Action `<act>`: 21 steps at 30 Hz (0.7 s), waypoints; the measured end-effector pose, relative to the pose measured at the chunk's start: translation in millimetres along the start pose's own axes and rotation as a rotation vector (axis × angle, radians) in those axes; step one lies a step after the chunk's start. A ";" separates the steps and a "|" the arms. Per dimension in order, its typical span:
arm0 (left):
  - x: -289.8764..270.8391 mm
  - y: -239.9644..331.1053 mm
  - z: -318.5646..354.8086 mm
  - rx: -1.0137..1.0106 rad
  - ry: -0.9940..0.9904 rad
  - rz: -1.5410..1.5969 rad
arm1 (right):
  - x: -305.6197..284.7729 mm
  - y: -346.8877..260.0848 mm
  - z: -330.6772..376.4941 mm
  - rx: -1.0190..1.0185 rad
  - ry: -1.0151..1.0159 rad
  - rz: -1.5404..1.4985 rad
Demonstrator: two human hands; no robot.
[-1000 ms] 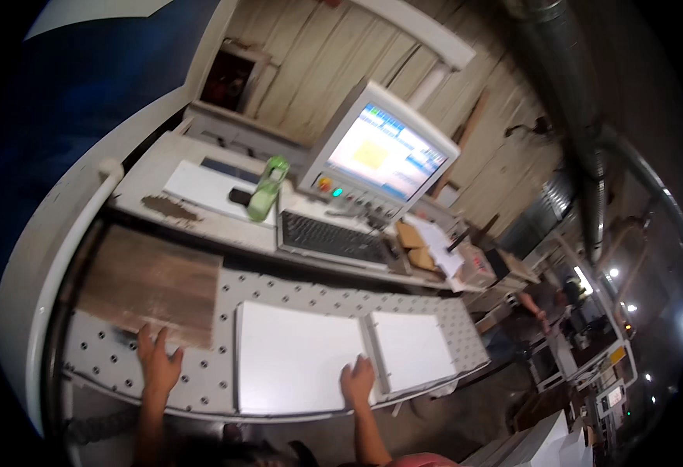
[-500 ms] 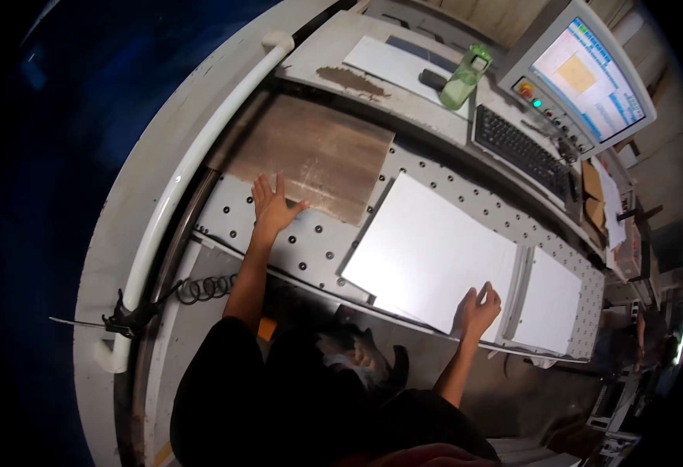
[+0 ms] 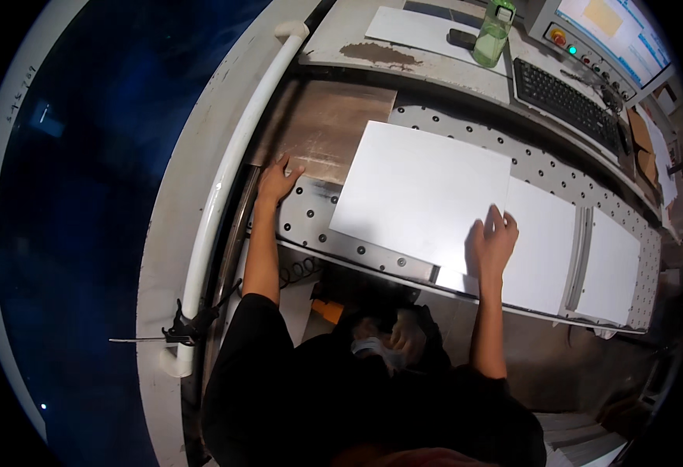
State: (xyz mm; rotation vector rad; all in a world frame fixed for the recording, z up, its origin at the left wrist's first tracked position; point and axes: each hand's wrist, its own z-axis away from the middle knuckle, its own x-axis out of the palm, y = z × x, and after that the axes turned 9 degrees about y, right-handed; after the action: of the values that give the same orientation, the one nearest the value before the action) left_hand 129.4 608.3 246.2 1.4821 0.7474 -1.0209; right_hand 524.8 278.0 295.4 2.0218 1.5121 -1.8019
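Observation:
My left hand rests at the near edge of a brown, scuffed metal plate, thumb apart from the fingers, holding nothing. To its right a white flat panel lies at a slant across the table, its left part reaching the brown plate. My right hand is on this panel near its right edge, thumb and bent fingers apart, casting a shadow on it. A second white panel lies to the right, partly covered by the first. Past a grey rail-like strip lies a third white panel.
The grey table is dotted with dark round studs. A white tubular rail with a black air gun runs along the left. Behind stand a green bottle, a black keyboard and a monitor with buttons.
The upper white panel has shifted left along the table, baring the panel under it, and my right hand went with it. My left hand's fingers are less spread. The view has turned somewhat.

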 end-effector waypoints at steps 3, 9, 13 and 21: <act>-20.0 16.9 2.8 -0.059 -0.002 0.126 | 23.4 -35.0 -4.6 -0.040 -0.093 0.023; 0.2 -36.5 32.4 0.066 0.325 0.115 | 80.4 -112.9 26.7 -0.170 -0.360 -0.608; 44.2 16.7 145.5 -0.268 0.475 0.053 | 93.6 -111.6 81.4 -0.295 -0.270 -0.356; 101.0 94.9 178.5 -0.116 0.260 0.051 | 125.5 -94.5 113.7 -0.384 -0.343 -0.235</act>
State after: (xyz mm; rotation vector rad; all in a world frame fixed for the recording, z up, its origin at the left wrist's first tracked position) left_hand 222.5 408.2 197.3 1.5414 0.9323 -0.7408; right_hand 359.8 337.0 212.1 1.3360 1.8601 -1.6539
